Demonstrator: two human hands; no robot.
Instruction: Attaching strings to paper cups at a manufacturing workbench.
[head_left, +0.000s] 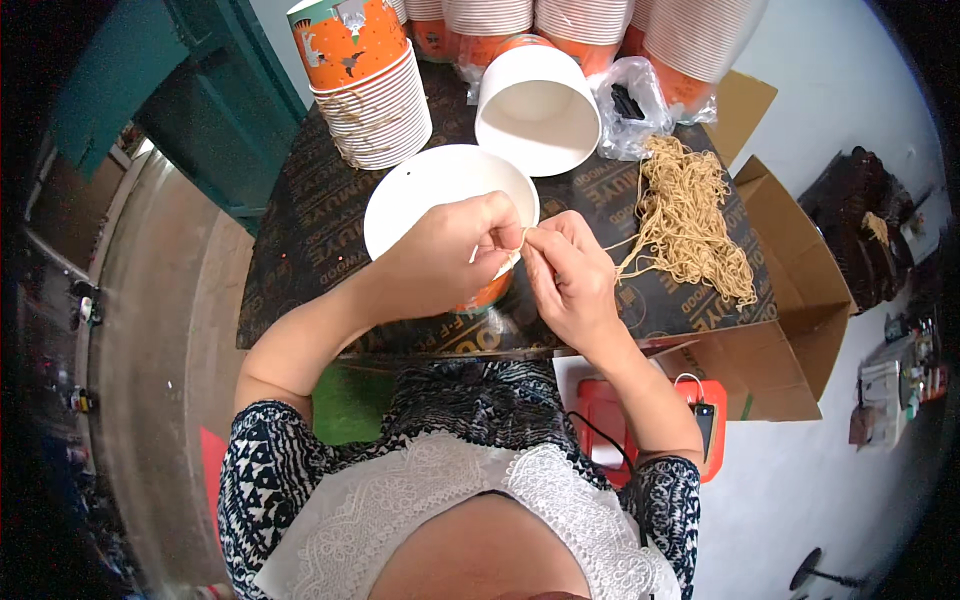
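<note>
A paper bucket [420,195], white inside and orange outside, stands on the dark table [300,240] in front of me. My left hand [445,255] grips its near rim. Touching it fingertip to fingertip at that rim, my right hand [570,275] pinches a thin tan string. A loose heap of the same tan strings [690,215] lies on the table to the right. Another white bucket [535,105] lies on its side just behind.
Nested stacks of orange paper buckets [370,85] line the table's far edge, with a clear plastic bag [630,105] beside them. An open cardboard box [790,290] stands at the right. A red stool [610,420] is below it.
</note>
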